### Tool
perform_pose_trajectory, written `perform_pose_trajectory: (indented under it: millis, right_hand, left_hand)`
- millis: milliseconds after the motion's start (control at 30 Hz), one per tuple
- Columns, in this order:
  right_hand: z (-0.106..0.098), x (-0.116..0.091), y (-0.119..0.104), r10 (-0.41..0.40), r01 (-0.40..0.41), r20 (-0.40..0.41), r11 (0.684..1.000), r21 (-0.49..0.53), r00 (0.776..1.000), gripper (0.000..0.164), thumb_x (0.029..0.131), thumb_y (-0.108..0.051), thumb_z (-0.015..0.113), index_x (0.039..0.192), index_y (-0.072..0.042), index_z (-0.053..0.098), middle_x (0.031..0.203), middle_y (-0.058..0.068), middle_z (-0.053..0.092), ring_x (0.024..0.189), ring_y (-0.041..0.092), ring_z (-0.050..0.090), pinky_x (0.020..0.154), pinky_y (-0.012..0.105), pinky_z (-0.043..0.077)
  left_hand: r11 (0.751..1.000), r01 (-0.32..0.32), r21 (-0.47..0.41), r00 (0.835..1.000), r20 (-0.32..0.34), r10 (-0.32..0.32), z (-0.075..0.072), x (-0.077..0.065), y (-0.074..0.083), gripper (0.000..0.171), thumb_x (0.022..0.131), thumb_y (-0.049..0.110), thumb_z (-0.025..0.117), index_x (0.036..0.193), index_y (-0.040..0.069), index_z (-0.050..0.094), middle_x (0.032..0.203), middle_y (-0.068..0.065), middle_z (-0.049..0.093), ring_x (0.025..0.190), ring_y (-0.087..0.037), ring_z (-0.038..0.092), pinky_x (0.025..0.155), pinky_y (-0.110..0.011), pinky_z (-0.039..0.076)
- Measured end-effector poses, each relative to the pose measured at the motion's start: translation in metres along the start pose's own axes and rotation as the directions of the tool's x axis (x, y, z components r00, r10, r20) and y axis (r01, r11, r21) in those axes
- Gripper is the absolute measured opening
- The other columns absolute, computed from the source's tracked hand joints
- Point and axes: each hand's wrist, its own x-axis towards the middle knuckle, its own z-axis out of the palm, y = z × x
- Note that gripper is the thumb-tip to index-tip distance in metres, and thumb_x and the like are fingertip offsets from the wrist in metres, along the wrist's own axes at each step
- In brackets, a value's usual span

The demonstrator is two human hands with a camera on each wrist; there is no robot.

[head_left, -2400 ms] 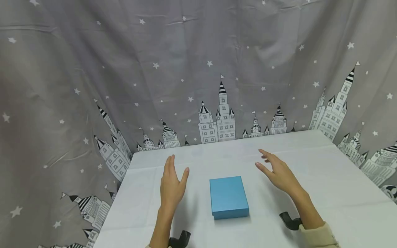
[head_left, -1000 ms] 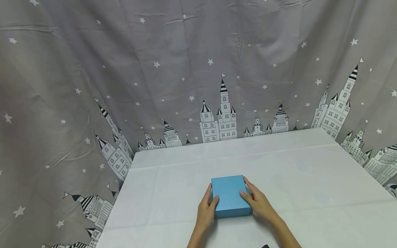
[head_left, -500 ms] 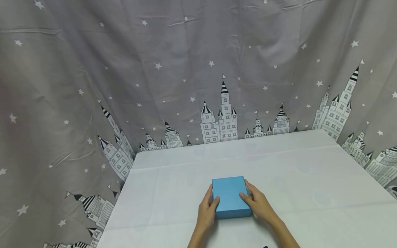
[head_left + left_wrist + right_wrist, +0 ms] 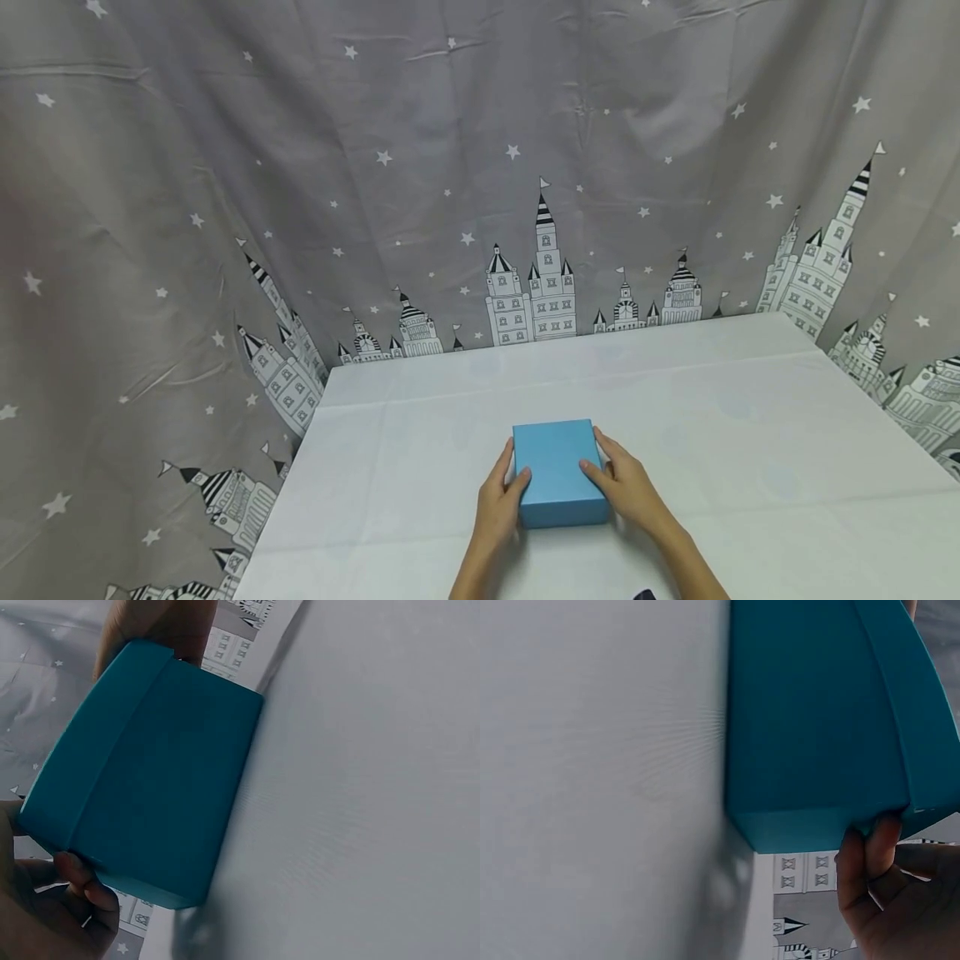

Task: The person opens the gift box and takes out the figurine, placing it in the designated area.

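Bare left hand (image 4: 498, 510) and right hand (image 4: 630, 493) have come inward onto the square blue cardboard-looking box (image 4: 562, 514), near-centre on the white cloth-covered table (image 4: 420, 467); I see both part-curled, gripping its sides; grasping seems done; flat blue lid (image 4: 557, 458) remains on, contents unexposed.

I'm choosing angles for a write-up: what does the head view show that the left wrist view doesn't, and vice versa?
Head view only: the top face of the blue box and a dark piece at the bottom edge.

Left wrist view only: a clear seam under the lid, with fingertips beside it.

Both: the box, left grip, right grip, white tabletop and castle-and-star curtain.
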Motion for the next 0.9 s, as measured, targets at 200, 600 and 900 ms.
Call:
perform_pose_trajectory:
  millis: [200,600,900]
  right_hand:
    - [-0.006,0.0,-0.012,-0.029,0.029,-0.016,1.0,-0.002,0.999,0.066,0.09,-0.028,0.061,0.14,0.004,0.032,0.08,0.005,0.049,0.049,0.009,0.037,0.043,0.021,0.036]
    - [-0.013,0.0,-0.033,-0.082,0.081,-0.025,0.996,-0.026,0.996,0.067,0.091,-0.03,0.059,0.142,0.002,0.03,0.072,0.001,0.043,0.048,0.008,0.037,0.043,0.021,0.036]
    - [-0.016,-0.002,-0.042,-0.099,0.097,-0.033,0.993,-0.063,0.995,0.068,0.091,-0.029,0.059,0.145,-0.005,0.026,0.062,0.0,0.045,0.051,0.009,0.038,0.045,0.022,0.037]
  left_hand:
    - [1.0,-0.014,-0.003,1.0,-0.003,0.014,-0.004,0.001,0.013,0.054,0.096,0.023,0.05,0.143,0.007,0.031,0.145,-0.015,0.031,0.132,-0.035,0.028,0.1,-0.05,0.035]
    - [0.995,-0.078,0.064,0.997,0.008,0.078,-0.019,0.001,0.038,0.056,0.096,0.03,0.049,0.146,0.016,0.028,0.147,-0.009,0.03,0.127,-0.033,0.038,0.095,-0.05,0.041]
    - [0.97,-0.111,0.216,0.994,0.033,0.106,-0.027,0.0,0.052,0.063,0.095,0.037,0.048,0.148,0.017,0.021,0.146,-0.003,0.033,0.1,-0.021,0.058,0.079,-0.039,0.053]
